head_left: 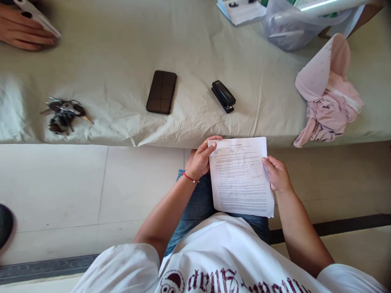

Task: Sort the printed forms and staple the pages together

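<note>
Printed sheets of paper [240,179] lie over my lap, held up by both hands; more than one edge shows at the lower right corner. My left hand [201,156] pinches the upper left corner, thumb on top and fingers behind. On the right edge, my right hand [277,173] grips with its thumb in front, its other fingers partly hidden. Beyond the paper, a black stapler [223,96] rests on the cloth-covered surface [122,53]. Left of the stapler lies a dark phone [161,92], apart from both hands.
A bunch of keys [65,114] sits near the front edge at left. Pink cloth [331,93] lies at right, below a plastic bag [290,28] and a notepad [244,10]. Another person's hand [23,30] touches a white device [38,16] at top left.
</note>
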{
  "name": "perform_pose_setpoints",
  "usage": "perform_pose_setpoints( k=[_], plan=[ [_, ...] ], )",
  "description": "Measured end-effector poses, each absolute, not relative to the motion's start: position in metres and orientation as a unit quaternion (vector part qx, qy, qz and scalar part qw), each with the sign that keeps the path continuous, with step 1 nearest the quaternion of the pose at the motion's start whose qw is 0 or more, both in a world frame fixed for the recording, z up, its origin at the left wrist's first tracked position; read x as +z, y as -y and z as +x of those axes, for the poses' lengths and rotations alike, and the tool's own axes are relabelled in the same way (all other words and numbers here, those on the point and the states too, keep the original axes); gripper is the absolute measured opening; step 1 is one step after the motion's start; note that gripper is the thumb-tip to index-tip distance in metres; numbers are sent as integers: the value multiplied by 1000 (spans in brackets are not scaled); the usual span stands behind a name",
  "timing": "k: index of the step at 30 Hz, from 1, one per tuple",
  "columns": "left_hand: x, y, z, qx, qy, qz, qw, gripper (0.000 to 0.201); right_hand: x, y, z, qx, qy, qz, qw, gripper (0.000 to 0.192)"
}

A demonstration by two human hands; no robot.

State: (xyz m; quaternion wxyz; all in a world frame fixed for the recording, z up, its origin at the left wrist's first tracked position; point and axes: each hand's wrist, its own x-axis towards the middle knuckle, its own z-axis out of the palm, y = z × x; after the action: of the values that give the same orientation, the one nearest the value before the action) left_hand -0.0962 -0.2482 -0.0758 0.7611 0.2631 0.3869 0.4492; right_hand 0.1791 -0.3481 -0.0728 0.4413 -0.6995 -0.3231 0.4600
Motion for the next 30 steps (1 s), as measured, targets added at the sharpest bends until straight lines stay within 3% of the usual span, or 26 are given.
perform_pose_setpoints(
  k=[18, 23, 30],
  plan=[
    [-62, 226, -68, 425, -444, 308, 726, 39, -64, 334, 200, 435, 297, -690, 496, 60],
    [-62, 225, -50, 478, -475, 260, 692, 23, -67, 334, 205, 414, 282, -700, 509, 60],
    [-56, 232, -51, 445, -476, 199, 732, 14, -76, 329, 205, 366, 254, -714, 540, 56]
  ],
)
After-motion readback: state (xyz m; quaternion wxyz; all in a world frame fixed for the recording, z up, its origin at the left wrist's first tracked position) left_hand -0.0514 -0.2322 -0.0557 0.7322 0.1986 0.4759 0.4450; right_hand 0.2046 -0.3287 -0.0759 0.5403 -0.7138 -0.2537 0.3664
